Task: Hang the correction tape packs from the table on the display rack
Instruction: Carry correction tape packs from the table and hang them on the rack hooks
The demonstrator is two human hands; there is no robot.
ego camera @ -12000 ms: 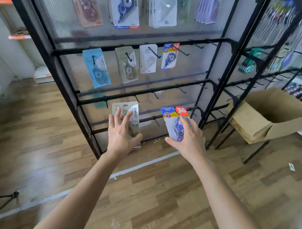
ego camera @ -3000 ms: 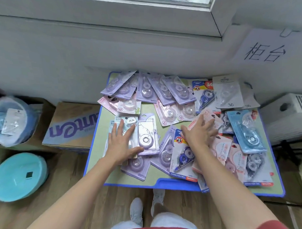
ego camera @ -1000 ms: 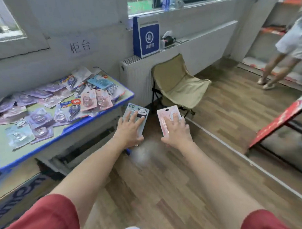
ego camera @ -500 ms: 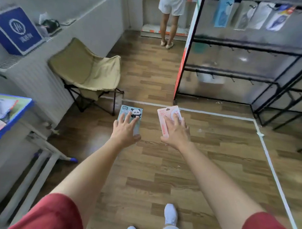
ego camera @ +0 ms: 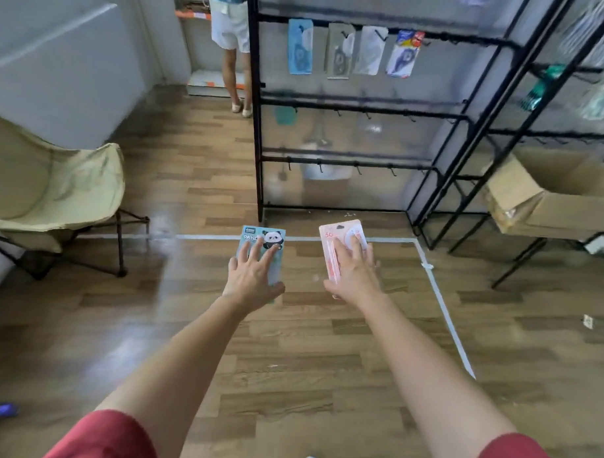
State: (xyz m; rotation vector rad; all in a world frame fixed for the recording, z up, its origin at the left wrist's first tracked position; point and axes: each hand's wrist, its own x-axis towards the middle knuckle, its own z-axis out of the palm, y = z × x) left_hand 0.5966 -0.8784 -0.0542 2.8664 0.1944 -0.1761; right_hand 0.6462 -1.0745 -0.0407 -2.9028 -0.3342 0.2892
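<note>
The black display rack (ego camera: 256, 131) stands ahead on the wood floor (ego camera: 289, 365). A row of hung packs (ego camera: 337, 52) is on its upper rail, and the hooks on the rails below are mostly bare. Both bare arms reach straight forward toward it at about the same height, red sleeves at the shoulders.

The left hand (ego camera: 254, 278) is palm-down with its fingers spread flat over the face of a teal pack (ego camera: 264, 236), the thumb tucked at the pack's lower edge, so the card is pinched and held in the air. The right hand (ego camera: 353, 275) grips a pink pack (ego camera: 338, 235) the same way, fingers fanned across the blister. Both packs are short of the rack, over the white tape line on the floor.

The teal card shows a panda picture and the letters "PAND", the rest hidden by fingers. The pink card has red digits that look like "36". Print on the hung packs is too blurred to read.
</note>
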